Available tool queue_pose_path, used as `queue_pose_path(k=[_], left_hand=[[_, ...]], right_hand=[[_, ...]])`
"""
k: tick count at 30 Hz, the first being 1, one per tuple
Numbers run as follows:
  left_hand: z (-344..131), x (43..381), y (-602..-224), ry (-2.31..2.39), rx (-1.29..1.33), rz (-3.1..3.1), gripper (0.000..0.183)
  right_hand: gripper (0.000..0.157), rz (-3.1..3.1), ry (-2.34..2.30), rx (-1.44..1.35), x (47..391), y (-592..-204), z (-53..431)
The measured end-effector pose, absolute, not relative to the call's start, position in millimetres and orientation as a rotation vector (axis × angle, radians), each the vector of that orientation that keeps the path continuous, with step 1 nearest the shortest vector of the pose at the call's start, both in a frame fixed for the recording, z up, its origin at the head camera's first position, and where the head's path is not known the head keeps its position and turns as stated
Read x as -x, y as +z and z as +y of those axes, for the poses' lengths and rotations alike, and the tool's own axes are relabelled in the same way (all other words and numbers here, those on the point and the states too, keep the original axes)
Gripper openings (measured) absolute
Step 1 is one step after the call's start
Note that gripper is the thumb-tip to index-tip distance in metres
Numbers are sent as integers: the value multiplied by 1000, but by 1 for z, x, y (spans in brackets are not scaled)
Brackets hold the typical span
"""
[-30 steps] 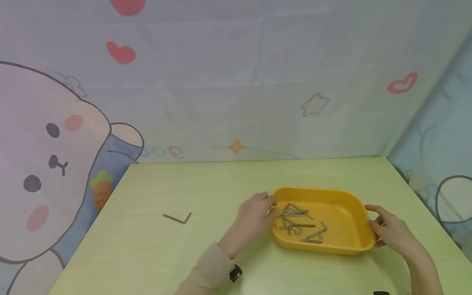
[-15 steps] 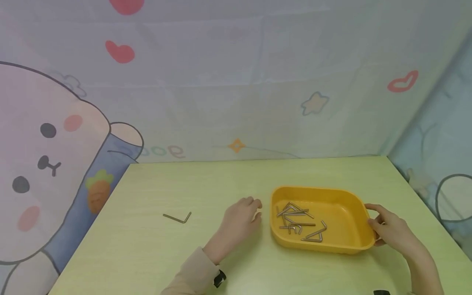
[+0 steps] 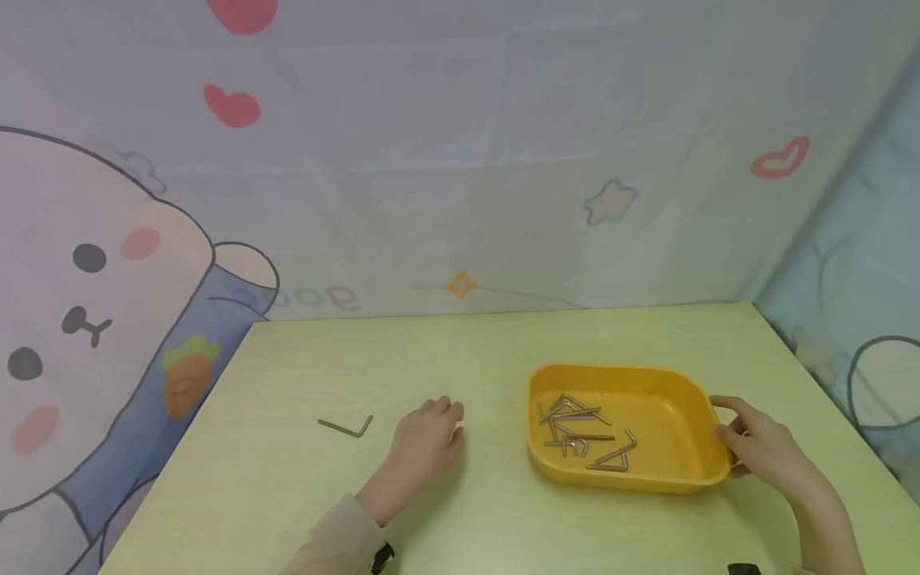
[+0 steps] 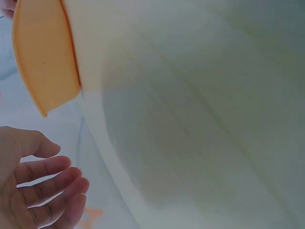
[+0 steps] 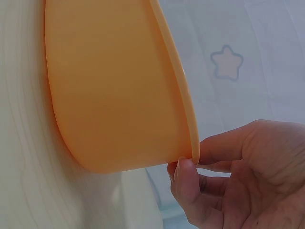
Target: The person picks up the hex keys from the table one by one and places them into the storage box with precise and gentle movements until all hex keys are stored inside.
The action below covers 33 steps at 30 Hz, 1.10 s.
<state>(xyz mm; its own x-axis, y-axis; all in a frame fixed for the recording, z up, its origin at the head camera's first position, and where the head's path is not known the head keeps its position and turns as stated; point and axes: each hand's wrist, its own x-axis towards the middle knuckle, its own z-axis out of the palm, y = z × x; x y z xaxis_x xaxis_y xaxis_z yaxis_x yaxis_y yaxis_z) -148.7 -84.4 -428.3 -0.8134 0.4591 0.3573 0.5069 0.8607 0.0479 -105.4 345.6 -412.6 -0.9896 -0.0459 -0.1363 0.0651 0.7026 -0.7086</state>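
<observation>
My right hand (image 3: pixel 765 449) grips the right end of a yellow plastic tray (image 3: pixel 664 451). In the right wrist view, the thumb (image 5: pixel 186 179) lies at the tray's rim with the fingers curled around it. Several L-shaped metal Allen keys (image 3: pixel 592 437) lie in a loose heap in the tray's left half. One more Allen key (image 3: pixel 339 427) lies alone on the table's left side. Between that key and the tray is my left hand (image 3: pixel 422 443), holding nothing. Its fingers (image 4: pixel 52 188) are loosely bent and apart from the thumb in the left wrist view.
The pale yellow-green table (image 3: pixel 460 359) ends at a hanging cloth backdrop (image 3: pixel 402 160) printed with hearts, a star and a bear. More printed cloth (image 3: pixel 855 263) hangs along the right side.
My left hand has let go of the tray's left end and moved left across the table, towards the lone Allen key. The right hand and the tray stay almost where they were.
</observation>
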Motion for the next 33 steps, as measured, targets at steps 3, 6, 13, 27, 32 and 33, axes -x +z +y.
queue_pose_path(k=[3,6,13,27,32,33], left_hand=[[-94,148,-432,-208,694,-2688,9],[-103,148,-434,-180,668,-2675,13],[-123,153,-437,62,677,-2613,18],[-157,163,-439,236,542,-2798,23],[-166,166,-440,236,476,-2896,26],[-167,167,-440,236,470,-2907,27]], right_hand=[[48,2770,-1161,-12,106,-414,345],[48,2769,-1168,-12,106,-413,345],[49,2755,-1170,-30,106,-413,345],[49,2753,-1178,-37,105,-412,344],[48,2757,-1177,-29,105,-412,344],[48,2755,-1178,-29,105,-411,344]])
